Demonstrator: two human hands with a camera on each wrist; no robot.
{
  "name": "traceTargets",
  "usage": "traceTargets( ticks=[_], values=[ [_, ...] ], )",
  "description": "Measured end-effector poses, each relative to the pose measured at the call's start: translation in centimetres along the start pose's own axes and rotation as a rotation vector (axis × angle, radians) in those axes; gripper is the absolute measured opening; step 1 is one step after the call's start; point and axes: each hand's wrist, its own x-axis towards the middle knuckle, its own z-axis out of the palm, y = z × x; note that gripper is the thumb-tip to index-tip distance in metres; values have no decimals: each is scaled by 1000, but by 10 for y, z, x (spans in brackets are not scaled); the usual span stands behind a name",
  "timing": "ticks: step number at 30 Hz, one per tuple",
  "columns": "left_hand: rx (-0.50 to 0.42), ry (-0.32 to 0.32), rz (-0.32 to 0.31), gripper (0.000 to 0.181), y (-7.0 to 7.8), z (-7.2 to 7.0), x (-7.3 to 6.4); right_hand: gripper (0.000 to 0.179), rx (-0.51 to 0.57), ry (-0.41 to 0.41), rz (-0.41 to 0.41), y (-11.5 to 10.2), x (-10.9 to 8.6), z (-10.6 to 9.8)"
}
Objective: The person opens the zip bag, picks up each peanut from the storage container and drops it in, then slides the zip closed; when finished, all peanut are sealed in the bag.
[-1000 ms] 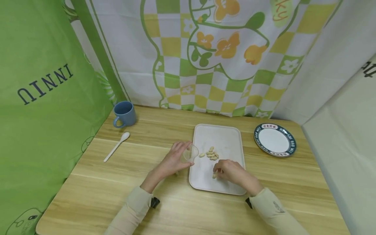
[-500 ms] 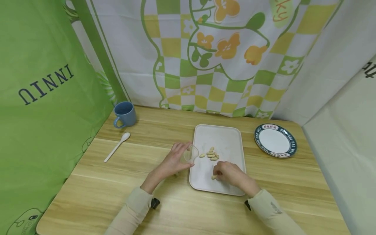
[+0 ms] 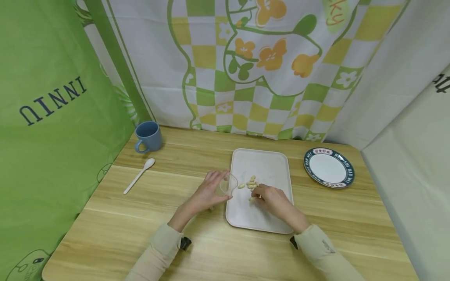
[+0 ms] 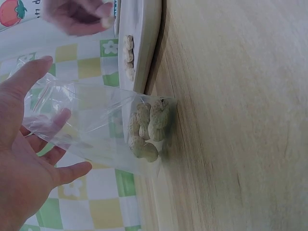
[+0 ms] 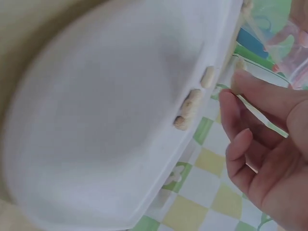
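My left hand [image 3: 205, 192] holds the mouth of a clear plastic bag [image 4: 91, 106] at the tray's left edge, fingers and thumb spread around it. Several unshelled peanuts [image 4: 157, 120] lie in the bottom of the bag, which rests on the table. Above the tray, my right hand [image 3: 275, 202] pinches a peanut [image 5: 238, 74] between thumb and index finger. More peanuts [image 3: 251, 182] lie in a small pile on the white tray [image 3: 260, 160], with a single peanut [image 3: 241, 186] just left of the pile.
On the wooden table [image 3: 183, 156] a blue mug [image 3: 149, 136] stands at the back left, with a white spoon [image 3: 140, 175] in front of it. A dark-rimmed plate [image 3: 328, 168] lies right of the tray. A patterned curtain [image 3: 246, 97] hangs behind the table.
My right hand has picked a peanut off the near part of the tray and moved up and left with it, towards the bag. The left hand and bag have stayed put.
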Motion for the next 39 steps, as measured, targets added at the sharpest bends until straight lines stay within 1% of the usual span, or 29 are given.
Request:
traceTargets(
  ticks=[2,4,12,18,21,25,29,32,39],
  values=[
    [0,1,3,83,0,0,0,14,-1,56,-36,-2,4,-3],
    [-1,5,7,84,0,0,0,13,-2,98,-53,-4,7,-6],
    [0,8,7,83,0,0,-1,11,23,188,-58,-14,21,-18],
    [0,10,13,83,0,0,-1,12,58,305,-112,-20,29,-24],
    [2,11,19,83,0,-1,-1,12,72,335,-135,-22,31,-27],
    [-4,13,23,82,0,-2,-1,13,85,341,-170,-27,35,-30],
    [-11,20,35,82,1,-2,-1,12,102,326,-203,-31,39,-32],
    [-13,17,40,83,1,-2,-1,11,102,307,-215,-35,41,-31],
    [-15,5,29,81,2,-2,0,10,81,264,-232,-41,44,-28]
  ],
)
